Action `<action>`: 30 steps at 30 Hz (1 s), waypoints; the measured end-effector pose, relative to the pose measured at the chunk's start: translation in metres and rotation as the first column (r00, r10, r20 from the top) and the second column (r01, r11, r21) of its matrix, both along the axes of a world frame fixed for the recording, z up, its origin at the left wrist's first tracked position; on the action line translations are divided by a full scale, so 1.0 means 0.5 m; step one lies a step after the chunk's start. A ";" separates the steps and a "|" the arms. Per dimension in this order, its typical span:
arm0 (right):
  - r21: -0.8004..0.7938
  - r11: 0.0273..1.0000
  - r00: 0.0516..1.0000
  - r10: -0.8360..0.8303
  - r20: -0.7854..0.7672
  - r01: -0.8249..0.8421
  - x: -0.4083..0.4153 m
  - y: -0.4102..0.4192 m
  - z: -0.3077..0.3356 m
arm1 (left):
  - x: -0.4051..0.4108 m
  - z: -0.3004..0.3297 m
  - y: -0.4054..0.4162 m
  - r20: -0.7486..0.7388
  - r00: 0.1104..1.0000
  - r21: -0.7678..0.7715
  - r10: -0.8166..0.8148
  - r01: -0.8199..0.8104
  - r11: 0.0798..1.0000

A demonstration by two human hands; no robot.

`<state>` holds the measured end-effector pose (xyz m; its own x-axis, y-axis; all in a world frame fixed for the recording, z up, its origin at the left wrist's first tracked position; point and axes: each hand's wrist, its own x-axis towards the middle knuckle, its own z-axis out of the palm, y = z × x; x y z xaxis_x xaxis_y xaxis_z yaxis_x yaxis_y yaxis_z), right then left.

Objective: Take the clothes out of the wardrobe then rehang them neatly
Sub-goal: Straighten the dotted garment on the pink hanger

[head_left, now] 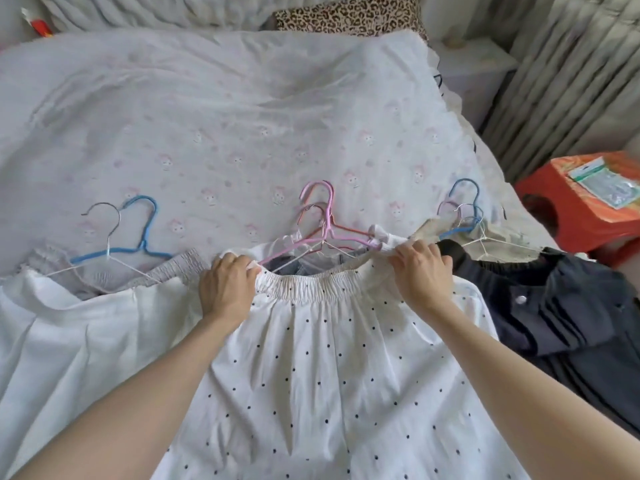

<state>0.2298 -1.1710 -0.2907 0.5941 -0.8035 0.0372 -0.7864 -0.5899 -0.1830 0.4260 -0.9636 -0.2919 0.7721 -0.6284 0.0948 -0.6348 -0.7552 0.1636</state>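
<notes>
A white polka-dot skirt [322, 368] lies spread on the bed in front of me. My left hand [227, 287] grips the left end of its elastic waistband [311, 284]. My right hand [420, 275] grips the right end. A pink hanger [320, 220] and a red one [346, 230] lie stacked just beyond the waistband, over other garments. To the left a plain white garment [69, 334] lies with a blue hanger [145, 237] and a white wire hanger [107, 237]. To the right a dark navy garment [561, 306] lies with another blue hanger [465, 209].
The bed is covered by a pale printed quilt [225, 126]. A leopard-print pillow [349, 13] lies at the head. A red plastic stool [585, 209] with a packet on it stands right of the bed, near grey curtains [571, 74].
</notes>
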 end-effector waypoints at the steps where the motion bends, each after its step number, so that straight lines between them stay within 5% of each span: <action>1: -0.002 1.000 1.000 0.000 0.020 0.000 -0.001 -0.001 -0.017 | 0.000 -0.018 -0.004 -0.024 1.000 -0.010 0.007 -0.007 1.000; 6: -0.007 0.998 0.986 0.060 0.155 -0.060 -0.033 0.031 -0.056 | -0.007 -0.067 0.005 -0.189 0.975 -0.061 -0.117 0.107 0.992; 15: 0.036 0.977 0.977 0.211 0.016 -0.211 -0.166 0.220 -0.067 | -0.228 -0.071 0.161 -0.305 0.890 -0.008 -0.338 0.353 0.936; 22: 0.175 0.958 0.966 0.245 -0.086 -0.227 -0.297 0.406 -0.074 | -0.428 -0.075 0.302 -0.434 0.831 0.103 -0.347 0.429 0.897; 25: 0.210 0.965 0.976 0.186 -0.112 -0.159 -0.359 0.483 -0.054 | -0.479 -0.055 0.366 -0.511 0.796 0.163 -0.323 0.459 0.873; 30: 0.177 0.982 0.993 -0.040 -0.112 0.060 -0.492 0.579 0.034 | -0.536 0.023 0.414 -0.425 0.821 0.177 -0.381 0.488 0.855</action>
<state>-0.0161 -0.8814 -0.2736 0.5456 -0.8201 -0.1725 -0.8350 -0.5145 -0.1953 0.1580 -0.7565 -0.2805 0.3552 -0.8647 -0.3551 -0.8414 -0.4612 0.2816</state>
